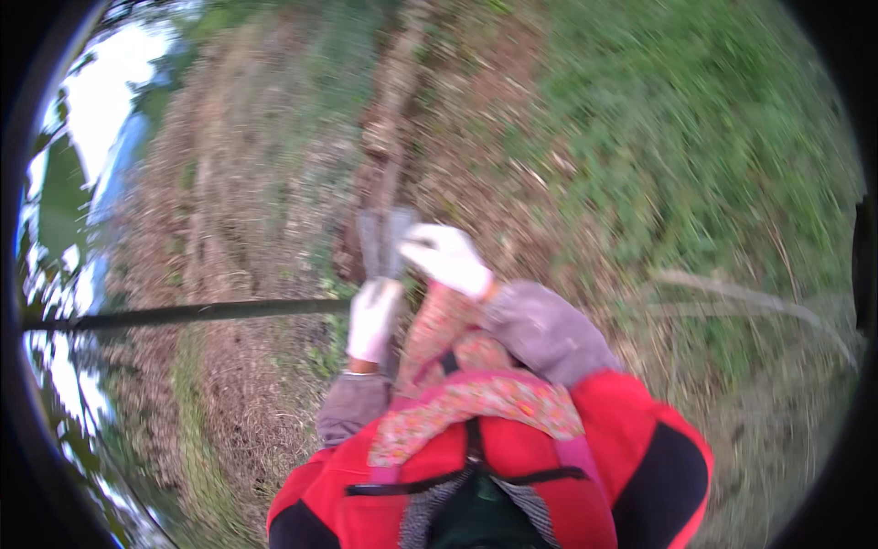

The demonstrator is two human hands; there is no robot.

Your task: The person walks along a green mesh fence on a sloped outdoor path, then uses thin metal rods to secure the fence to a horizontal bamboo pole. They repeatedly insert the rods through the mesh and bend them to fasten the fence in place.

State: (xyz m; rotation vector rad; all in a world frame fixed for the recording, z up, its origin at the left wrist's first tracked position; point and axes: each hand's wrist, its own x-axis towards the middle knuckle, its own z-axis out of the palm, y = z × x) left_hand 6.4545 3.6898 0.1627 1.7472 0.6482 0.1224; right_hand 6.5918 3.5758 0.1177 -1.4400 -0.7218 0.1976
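Observation:
A bluish-grey, strip-like thing [399,240] shows just beyond my hands; blur hides its kind. My left hand [373,318], in a white glove, is closed at its lower end, and what the fingers hold is hidden. To the right, my right hand [450,260], also white-gloved, has its fingers curled together at the strip's right edge. Whatever lies between those fingertips cannot be made out. A dark, thin pole [210,313] runs in from the left and reaches the left hand; whether the hand touches it is unclear.
A brown earth strip [393,119] leads away ahead. Dry, straw-like growth [247,183] covers the left side, and green grass [677,137] the right. A pale curved stalk [750,295] lies at right. Broad leaves [62,197] hang at the far left. A floral apron [485,403] covers my front.

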